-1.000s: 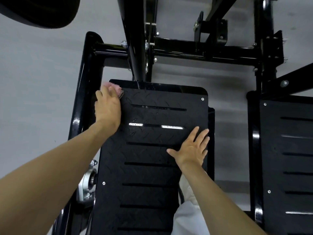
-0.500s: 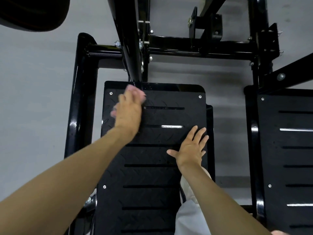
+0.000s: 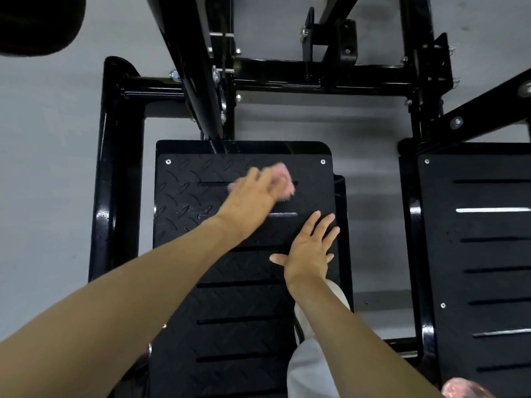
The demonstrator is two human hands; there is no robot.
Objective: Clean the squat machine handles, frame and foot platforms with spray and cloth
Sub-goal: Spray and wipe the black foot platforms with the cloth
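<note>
Left hand (image 3: 253, 196) extended toward 1 o'clock, fingers clamped on pink cloth (image 3: 283, 182); right hand (image 3: 309, 248) flat on foot platform (image 3: 230, 326), fingers spread apart.

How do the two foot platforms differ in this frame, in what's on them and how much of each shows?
The left foot platform has both hands on it: the left hand presses a pink cloth near its top, and the right hand lies flat with fingers spread. The right foot platform has nothing on it. The left one shows its full width; the right one is cut off by the frame edge. Both are black, slotted tread plate.
</note>
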